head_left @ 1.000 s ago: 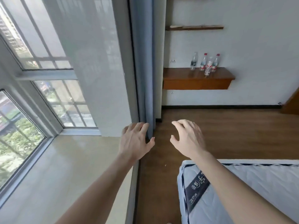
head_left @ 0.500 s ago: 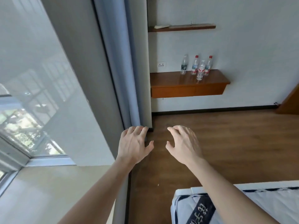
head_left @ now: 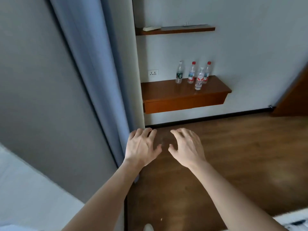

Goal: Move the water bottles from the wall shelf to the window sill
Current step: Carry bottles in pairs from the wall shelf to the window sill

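Standing upright, caps up | four water bottles [head_left: 191, 73] | on wall shelf [head_left: 166, 92]

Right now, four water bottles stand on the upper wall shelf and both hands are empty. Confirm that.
Wrong shelf. The head view shows the four water bottles standing on the lower wall shelf, not the upper shelf. The left hand and right hand are indeed empty.

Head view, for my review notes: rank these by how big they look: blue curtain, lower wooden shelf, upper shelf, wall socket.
1. blue curtain
2. lower wooden shelf
3. upper shelf
4. wall socket
The curtain hangs nearer the camera, so part of its lead is nearness.
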A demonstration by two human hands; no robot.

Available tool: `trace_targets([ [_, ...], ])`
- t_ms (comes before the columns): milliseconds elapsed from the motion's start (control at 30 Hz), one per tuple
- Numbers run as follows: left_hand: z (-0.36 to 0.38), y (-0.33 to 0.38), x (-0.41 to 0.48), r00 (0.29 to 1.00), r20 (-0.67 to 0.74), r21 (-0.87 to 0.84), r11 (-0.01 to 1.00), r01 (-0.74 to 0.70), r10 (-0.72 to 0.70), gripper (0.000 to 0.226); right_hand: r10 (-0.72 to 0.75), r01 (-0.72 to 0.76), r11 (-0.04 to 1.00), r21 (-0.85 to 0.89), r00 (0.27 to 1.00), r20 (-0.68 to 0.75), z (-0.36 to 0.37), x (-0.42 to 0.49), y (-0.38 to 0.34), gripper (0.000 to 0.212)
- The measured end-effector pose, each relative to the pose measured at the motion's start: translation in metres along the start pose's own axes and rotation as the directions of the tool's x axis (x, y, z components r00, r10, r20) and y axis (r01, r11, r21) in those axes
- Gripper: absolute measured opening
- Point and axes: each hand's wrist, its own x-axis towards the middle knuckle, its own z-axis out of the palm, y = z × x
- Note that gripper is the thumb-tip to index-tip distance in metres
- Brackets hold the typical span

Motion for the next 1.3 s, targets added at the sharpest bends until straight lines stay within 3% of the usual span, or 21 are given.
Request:
trace_targets([
  [200, 0.026, -0.026, 0.109, 0.998, 0.035, -0.016, 0.998, -0.053, 0.053, 0.064, 0.105, -0.104, 0.994, -0.02, 0.994, 0.015, 0.021, 0.09, 0.011, 0.056],
  [600, 0.071, -0.003, 0.263, 0.985, 0.03, -0.117, 0.979, -0.166, 0.17, 0.06, 0.347, -0.346, 0.937, -0.041, 0.938, 0.018, 0.053, 0.191, 0.091, 0.056],
  [900, 0.127, 0.054, 0.423, 0.976, 0.05, -0.147, 0.968, -0.203, 0.213, 0.062, 0.418, -0.416, 0.908, -0.041, 0.908, 0.042, 0.083, 0.306, 0.218, 0.061],
  [1300, 0.187, 0.136, 0.623, 0.988, 0.062, -0.133, 0.982, -0.132, 0.141, 0.061, 0.429, -0.429, 0.903, -0.009, 0.901, 0.06, 0.106, 0.444, 0.397, 0.058],
])
